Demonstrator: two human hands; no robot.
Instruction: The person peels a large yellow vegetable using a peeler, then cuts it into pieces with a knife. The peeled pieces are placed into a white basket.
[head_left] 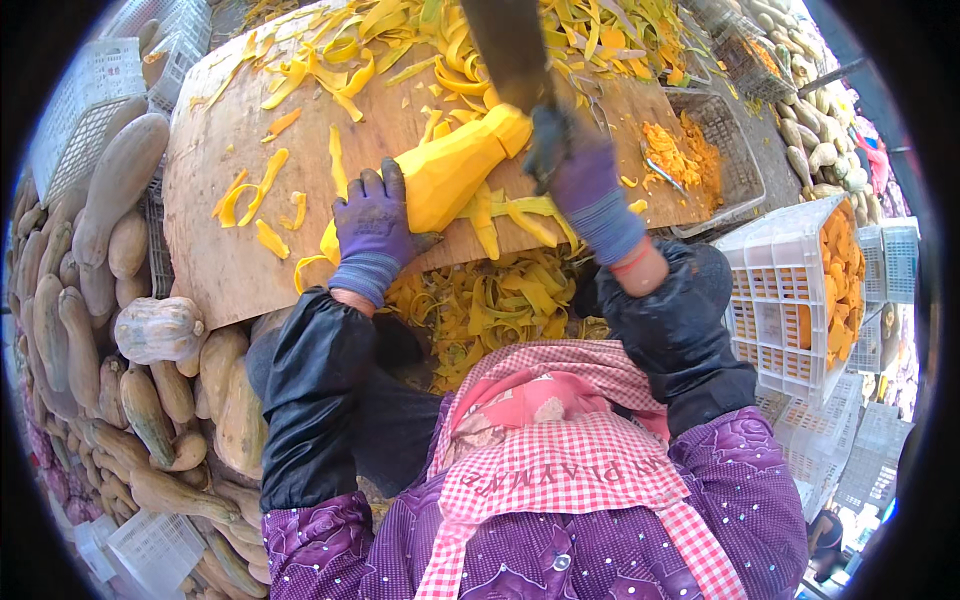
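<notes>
A peeled, bright yellow butternut squash (440, 180) lies slantwise on a wooden board (230, 120). My left hand (375, 225), in a purple glove with dark fingertips, grips its near left end. My right hand (578, 165), gloved alike and smeared by motion, is closed on the handle of a broad-bladed knife (505, 50). The dark blade is raised over the far side of the board, beyond the squash's far right end. Yellow peel strips (350, 75) are heaped along the far side, and a few lie beside my left hand.
Unpeeled squashes (120, 180) are piled at left. Orange pulp with a spoon (665, 175) sits at the board's right edge, partly over a grey crate (740, 150). A tilted white crate (790, 290) holds orange squash pieces. More peel (490, 300) lies below the board's near edge.
</notes>
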